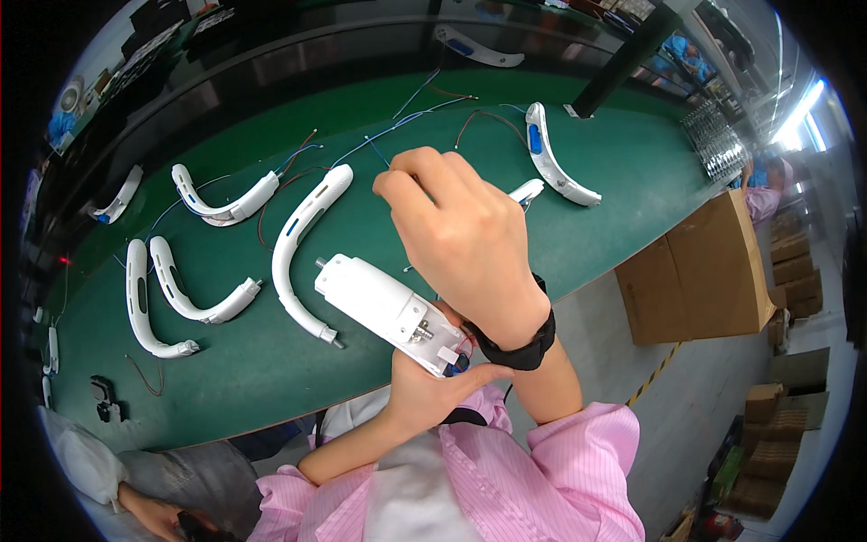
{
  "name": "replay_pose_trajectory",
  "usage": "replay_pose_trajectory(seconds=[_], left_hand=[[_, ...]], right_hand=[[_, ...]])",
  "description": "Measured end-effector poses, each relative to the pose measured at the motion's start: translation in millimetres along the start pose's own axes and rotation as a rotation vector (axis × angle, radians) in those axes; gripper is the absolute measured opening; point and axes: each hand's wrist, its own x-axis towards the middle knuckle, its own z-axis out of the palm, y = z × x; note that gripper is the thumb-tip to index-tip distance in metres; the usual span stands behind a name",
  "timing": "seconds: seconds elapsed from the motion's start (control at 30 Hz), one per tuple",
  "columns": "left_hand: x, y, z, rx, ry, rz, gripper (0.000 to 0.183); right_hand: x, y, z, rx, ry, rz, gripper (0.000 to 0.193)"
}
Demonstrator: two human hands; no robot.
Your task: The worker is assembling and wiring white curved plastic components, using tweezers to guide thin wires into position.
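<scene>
My left hand (420, 390) is closed around the lower end of a white plastic housing (366, 294). The housing is tilted, with a threaded metal stub at its upper left end. Its lower end is uncovered, showing metal fittings and red and blue wires (461, 363). Above it, with the wrist in a black band, my right hand (461, 226) has its fingers curled together; what they hold, if anything, is hidden. A blue wire (377, 152) ends near those fingertips. Left of the housing lies a long curved white tube (293, 248) with a metal stub at its bottom.
Several more curved white pieces (185, 303) with loose wires lie on the green table (217, 397). A small black device (107, 397) sits near the front left edge. At right stand a cardboard box (695, 271) and a dark post (623, 68). Another person's hand (149, 515) shows at lower left.
</scene>
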Motion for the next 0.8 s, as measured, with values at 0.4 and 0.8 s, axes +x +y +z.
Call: replay_pose_trajectory(seconds=[0.4,0.8], left_hand=[[4.4,-1.3,-11.5,-0.024,-0.016,0.076,0.062],[12.0,-2.1,-6.7,0.244,-0.107,0.033,0.045]], right_hand=[[-4.8,-7.3,4.8,0.006,-0.159,0.065,0.011],[-7.7,4.9,5.3,0.219,0.216,0.198,0.024]])
